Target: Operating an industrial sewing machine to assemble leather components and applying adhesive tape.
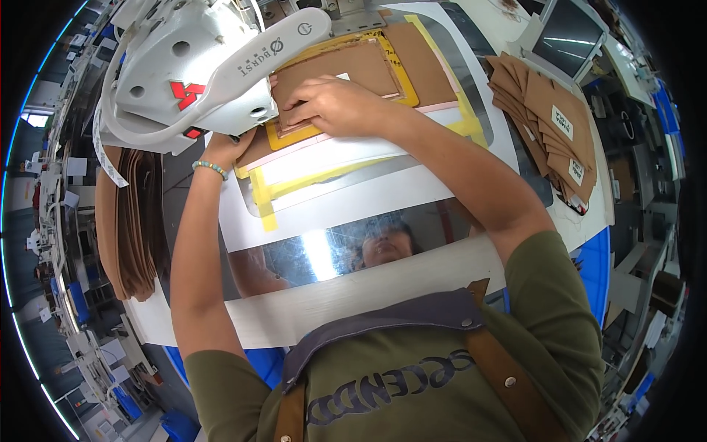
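Note:
My right hand [335, 107] lies on a brown panel [335, 70] inside a yellow frame [401, 70]. Its fingers are stretched out and slightly bent, resting on the panel near the frame's left side; I see nothing gripped in them. My left hand [230, 147], with a beaded bracelet at the wrist, reaches to the frame's left end. The white machine head [180, 74] hides most of its fingers, so its grip cannot be made out. Beneath the frame is a larger brown sheet [423, 62] on a plate edged with yellow tape [261, 199].
A stack of brown pieces with white labels [560, 121] lies at the right, beside a dark screen [567, 40]. More brown pieces [125, 228] hang or stand folded at the left. A shiny reflective plate [324, 254] lies in front of me. The machine head overhangs the work at the upper left.

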A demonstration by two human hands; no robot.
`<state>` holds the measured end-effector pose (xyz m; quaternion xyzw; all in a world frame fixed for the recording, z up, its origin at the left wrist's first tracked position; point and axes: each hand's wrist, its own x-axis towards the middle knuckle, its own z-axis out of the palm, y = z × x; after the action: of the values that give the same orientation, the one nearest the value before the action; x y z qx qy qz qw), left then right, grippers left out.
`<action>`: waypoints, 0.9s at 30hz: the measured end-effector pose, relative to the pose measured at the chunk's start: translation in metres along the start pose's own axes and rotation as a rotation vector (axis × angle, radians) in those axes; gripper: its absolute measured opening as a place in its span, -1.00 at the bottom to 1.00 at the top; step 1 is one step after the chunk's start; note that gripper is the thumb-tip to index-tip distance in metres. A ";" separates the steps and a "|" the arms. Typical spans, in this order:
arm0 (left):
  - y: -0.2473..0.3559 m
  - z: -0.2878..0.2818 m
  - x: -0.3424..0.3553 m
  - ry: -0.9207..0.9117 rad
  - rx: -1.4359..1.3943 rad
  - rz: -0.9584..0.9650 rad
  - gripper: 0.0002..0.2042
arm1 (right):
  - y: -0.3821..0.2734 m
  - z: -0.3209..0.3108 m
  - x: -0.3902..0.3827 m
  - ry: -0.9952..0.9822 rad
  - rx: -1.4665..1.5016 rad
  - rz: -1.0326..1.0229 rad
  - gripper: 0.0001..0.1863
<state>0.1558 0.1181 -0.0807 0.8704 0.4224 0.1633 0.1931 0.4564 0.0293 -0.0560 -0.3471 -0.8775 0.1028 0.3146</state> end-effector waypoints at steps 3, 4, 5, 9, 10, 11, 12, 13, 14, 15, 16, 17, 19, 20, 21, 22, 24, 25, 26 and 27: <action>-0.005 0.001 -0.003 0.062 0.009 0.083 -0.70 | -0.001 0.000 0.001 0.007 -0.005 0.003 -0.67; -0.005 0.002 -0.002 0.064 0.007 0.064 -0.70 | -0.002 0.001 0.001 0.001 -0.006 0.011 -0.66; -0.005 0.003 -0.001 0.066 -0.027 0.072 -0.70 | -0.001 0.001 0.001 -0.005 -0.005 0.002 -0.66; -0.004 0.005 0.002 0.058 0.014 0.105 -0.69 | 0.001 0.002 0.003 -0.015 -0.017 -0.025 -0.66; -0.005 0.005 0.002 0.058 0.018 0.101 -0.69 | 0.002 0.002 0.003 -0.024 -0.026 -0.021 -0.66; -0.006 0.006 0.002 0.057 0.020 0.098 -0.69 | 0.003 0.002 0.004 -0.013 -0.026 -0.031 -0.66; -0.007 0.006 0.003 0.062 0.010 0.099 -0.69 | 0.004 0.002 0.004 -0.014 -0.027 -0.032 -0.65; -0.008 0.006 0.003 0.067 0.000 0.100 -0.69 | 0.005 0.002 0.005 -0.032 -0.030 -0.019 -0.65; -0.008 0.005 0.004 0.076 -0.022 0.107 -0.69 | 0.006 0.002 0.005 -0.022 -0.050 -0.037 -0.64; -0.009 0.005 0.006 0.021 0.026 0.052 -0.66 | 0.008 0.002 0.006 -0.031 -0.074 -0.040 -0.64; -0.008 0.004 0.008 0.014 -0.012 0.055 -0.63 | 0.009 0.002 0.006 -0.040 -0.099 -0.040 -0.63; -0.008 0.003 0.010 -0.059 0.021 -0.005 -0.57 | 0.010 0.002 0.007 -0.049 -0.087 -0.042 -0.63; -0.005 0.002 0.014 -0.152 0.075 -0.073 -0.51 | 0.012 0.003 0.007 -0.071 -0.065 -0.029 -0.63; -0.004 0.002 0.014 -0.159 0.082 -0.073 -0.51 | 0.012 0.004 0.007 -0.059 -0.061 -0.044 -0.63; -0.002 0.002 0.015 -0.148 0.085 -0.057 -0.52 | 0.013 0.004 0.007 -0.056 -0.063 -0.042 -0.62; 0.000 0.002 0.015 -0.120 0.085 -0.028 -0.52 | 0.013 0.004 0.008 -0.085 -0.069 -0.026 -0.62; 0.003 0.004 0.014 -0.069 0.080 0.029 -0.53 | 0.011 0.004 0.008 -0.072 -0.047 -0.023 -0.61; 0.005 0.004 0.013 -0.051 0.074 0.049 -0.53 | 0.010 0.003 0.008 -0.082 -0.038 -0.015 -0.61; 0.006 0.005 0.013 -0.038 0.068 0.060 -0.53 | 0.009 0.002 0.008 -0.085 -0.042 -0.015 -0.60; 0.007 0.005 0.012 -0.060 0.034 -0.014 -0.53 | 0.008 0.000 0.009 -0.088 -0.046 -0.015 -0.60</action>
<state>0.1700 0.1231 -0.0799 0.8750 0.4254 0.1285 0.1919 0.4555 0.0406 -0.0551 -0.3430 -0.8951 0.0955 0.2684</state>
